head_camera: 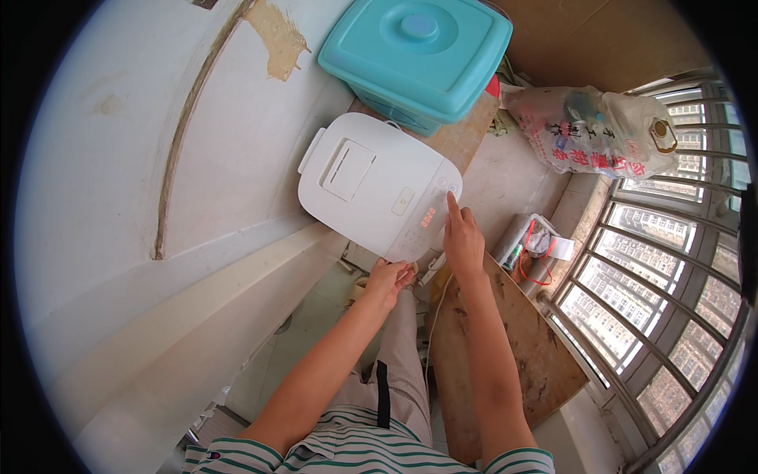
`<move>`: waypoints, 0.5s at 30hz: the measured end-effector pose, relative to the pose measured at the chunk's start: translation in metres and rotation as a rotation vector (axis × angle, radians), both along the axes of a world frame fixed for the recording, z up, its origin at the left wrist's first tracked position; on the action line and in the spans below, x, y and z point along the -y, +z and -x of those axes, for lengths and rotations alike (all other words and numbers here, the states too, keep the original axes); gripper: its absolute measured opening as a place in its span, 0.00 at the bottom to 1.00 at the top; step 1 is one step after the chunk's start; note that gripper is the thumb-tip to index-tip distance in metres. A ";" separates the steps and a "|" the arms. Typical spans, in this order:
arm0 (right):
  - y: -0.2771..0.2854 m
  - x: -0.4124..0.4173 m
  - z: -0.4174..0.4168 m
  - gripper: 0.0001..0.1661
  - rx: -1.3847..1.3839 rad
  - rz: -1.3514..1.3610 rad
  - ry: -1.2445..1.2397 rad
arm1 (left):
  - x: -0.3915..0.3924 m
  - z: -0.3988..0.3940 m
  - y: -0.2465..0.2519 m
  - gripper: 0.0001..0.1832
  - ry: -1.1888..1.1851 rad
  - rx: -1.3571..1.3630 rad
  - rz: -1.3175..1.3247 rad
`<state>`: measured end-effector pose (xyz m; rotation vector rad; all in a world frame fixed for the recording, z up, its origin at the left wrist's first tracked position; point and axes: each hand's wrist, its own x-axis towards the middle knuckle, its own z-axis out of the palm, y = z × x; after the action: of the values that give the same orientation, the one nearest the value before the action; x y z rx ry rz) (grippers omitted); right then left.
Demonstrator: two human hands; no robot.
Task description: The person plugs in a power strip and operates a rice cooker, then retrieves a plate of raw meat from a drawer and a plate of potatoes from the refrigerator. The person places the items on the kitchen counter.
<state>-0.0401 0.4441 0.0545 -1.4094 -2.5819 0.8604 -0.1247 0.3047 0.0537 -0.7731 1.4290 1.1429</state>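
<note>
A white rice cooker point(361, 172) with a shut lid sits in front of me. Its control panel point(423, 222) faces my side and shows lit red digits. The index finger of my right hand point(463, 237) is stretched out and touches the panel near a round button at its right end; the other fingers are curled, holding nothing. At the cooker's near left corner, my left hand point(389, 278) has its fingers against or just below the edge. Whether those fingers grip the cooker is not plain.
Behind the cooker stands a turquoise lidded plastic bin point(414, 65). A bulging plastic bag point(592, 130) leans by the barred window point(645, 237). A small grey basket point(527, 237) holds items on the right. A stained wooden board point(521, 355) and a white cord point(435, 320) lie near my right arm.
</note>
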 end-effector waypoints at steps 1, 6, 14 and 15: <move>0.000 -0.003 0.003 0.28 0.021 -0.019 0.032 | 0.000 0.000 0.000 0.12 -0.001 0.001 0.004; -0.002 -0.012 0.012 0.34 0.115 -0.047 0.123 | 0.001 0.000 -0.005 0.11 -0.001 0.002 0.018; -0.004 -0.021 0.013 0.40 0.276 0.060 0.183 | -0.001 0.002 0.001 0.10 0.014 0.006 0.018; -0.002 -0.022 0.013 0.41 0.279 0.063 0.186 | -0.001 0.002 0.001 0.10 0.018 0.008 0.019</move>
<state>-0.0529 0.4658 0.0521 -1.4130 -2.9586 0.8263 -0.1265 0.3062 0.0547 -0.8048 1.4308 1.1403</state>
